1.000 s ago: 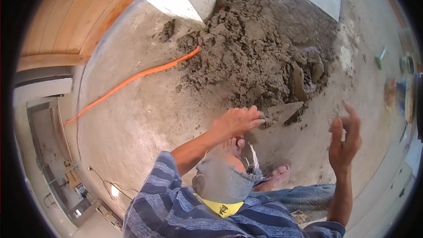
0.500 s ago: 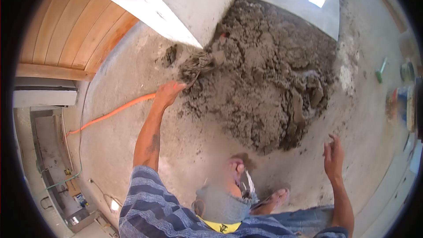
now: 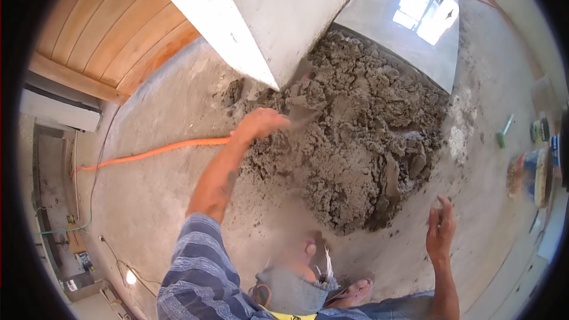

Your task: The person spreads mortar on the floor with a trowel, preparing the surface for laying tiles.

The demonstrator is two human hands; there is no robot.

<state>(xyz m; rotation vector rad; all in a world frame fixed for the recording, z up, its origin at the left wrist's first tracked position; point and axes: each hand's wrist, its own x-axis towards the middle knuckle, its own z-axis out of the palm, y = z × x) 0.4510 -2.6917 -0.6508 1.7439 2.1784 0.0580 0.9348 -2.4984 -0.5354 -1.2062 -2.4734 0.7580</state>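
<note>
My left hand (image 3: 261, 123) is closed round the handle of a trowel (image 3: 303, 116), reaching over the left side of a heap of wet grey mortar (image 3: 355, 136). Motion blurs the blade, which lies against the mortar; the handle is hidden in my fist. A small separate lump of mortar (image 3: 232, 92) sits on the floor beyond my wrist. My right hand (image 3: 440, 225) is raised off to the right of the heap, its fingers loosely bent and apart, holding nothing.
An orange hose (image 3: 154, 151) runs along the floor behind my left forearm. A white wall corner (image 3: 269, 71) stands at the heap's far left edge, and a shiny panel (image 3: 391, 29) borders its far side. A green-headed brush (image 3: 504, 133) and a bucket (image 3: 527, 178) are at right.
My left hand has moved right with the trowel; the mortar that was piled on its blade now appears to be on the heap. My view has shifted slightly.
</note>
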